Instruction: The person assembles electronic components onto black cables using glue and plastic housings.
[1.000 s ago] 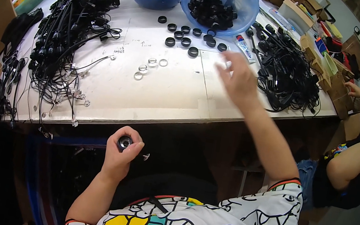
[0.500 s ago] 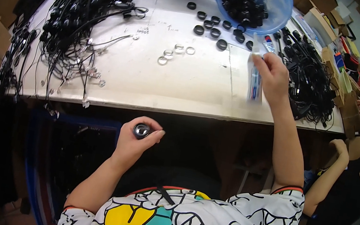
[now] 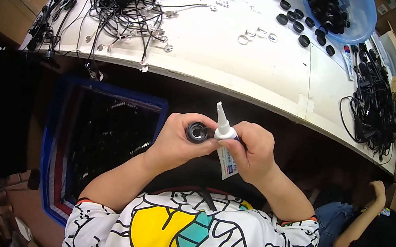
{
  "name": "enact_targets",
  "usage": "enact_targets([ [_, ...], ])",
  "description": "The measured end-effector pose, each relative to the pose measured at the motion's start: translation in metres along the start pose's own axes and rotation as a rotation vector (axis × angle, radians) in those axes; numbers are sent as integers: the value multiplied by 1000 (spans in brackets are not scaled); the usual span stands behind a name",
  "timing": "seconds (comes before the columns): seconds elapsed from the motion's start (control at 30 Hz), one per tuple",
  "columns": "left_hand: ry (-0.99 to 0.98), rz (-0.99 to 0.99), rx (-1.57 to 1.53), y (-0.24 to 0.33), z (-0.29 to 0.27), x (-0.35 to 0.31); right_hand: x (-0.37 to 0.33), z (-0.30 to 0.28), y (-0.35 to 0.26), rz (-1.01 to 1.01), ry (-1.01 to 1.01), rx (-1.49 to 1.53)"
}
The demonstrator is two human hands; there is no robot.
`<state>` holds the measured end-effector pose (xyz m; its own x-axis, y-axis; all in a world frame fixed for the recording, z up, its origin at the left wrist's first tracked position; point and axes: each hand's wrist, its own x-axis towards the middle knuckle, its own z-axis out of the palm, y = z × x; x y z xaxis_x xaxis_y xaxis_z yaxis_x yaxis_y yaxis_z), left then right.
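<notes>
In front of my body, my left hand (image 3: 174,138) is closed round a black cylindrical part (image 3: 198,132), its round hollow end facing up. My right hand (image 3: 256,152) grips a white glue tube (image 3: 227,163) with a long tapered nozzle (image 3: 221,118) pointing up. Both hands are close together, with the tube's shoulder beside the black part. Whether the two touch is hard to tell. On the table beyond lie several clear rings (image 3: 261,32) and several black ring caps (image 3: 298,27).
A white table (image 3: 208,67) spans the far side. Black cables (image 3: 128,5) are heaped at its left, more cables (image 3: 379,102) at its right. A blue bowl (image 3: 366,26) holds black caps. Below left stands a blue-rimmed bin (image 3: 50,140). Another person's arm (image 3: 363,221) is at right.
My right hand has brought the glue tube from the table's right side to my left hand. The left hand, still holding the black part, has shifted right. The whole view has shifted too.
</notes>
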<state>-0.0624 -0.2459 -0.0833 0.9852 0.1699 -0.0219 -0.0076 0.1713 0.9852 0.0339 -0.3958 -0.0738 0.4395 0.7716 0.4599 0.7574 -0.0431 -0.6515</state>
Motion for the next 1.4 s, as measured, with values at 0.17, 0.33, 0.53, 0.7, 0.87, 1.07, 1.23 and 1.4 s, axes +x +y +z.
enact_targets([
  [0.17,42,-4,-42,-3,-2,-5,-1,10,-5,32,36,90],
  [0.33,58,-38,-74,-2,-4,-4,4,10,-5,62,9,111],
  [0.53,39,-3,-15,1,-6,2,11,1,-4,118,-70,154],
  [0.7,-61,29,-9,1,-11,3,16,-14,-6,404,-189,461],
  [0.87,-73,274,197,-6,-20,10,15,-37,-15,935,-320,1083],
  [1.07,-74,347,342,-11,-19,15,6,-33,-15,1036,-286,1344],
  [1.23,-99,360,351,-19,-21,15,3,-28,-16,1101,-364,1351],
  [1.4,-105,356,380,-21,-19,14,5,-24,-23,1179,-349,1282],
])
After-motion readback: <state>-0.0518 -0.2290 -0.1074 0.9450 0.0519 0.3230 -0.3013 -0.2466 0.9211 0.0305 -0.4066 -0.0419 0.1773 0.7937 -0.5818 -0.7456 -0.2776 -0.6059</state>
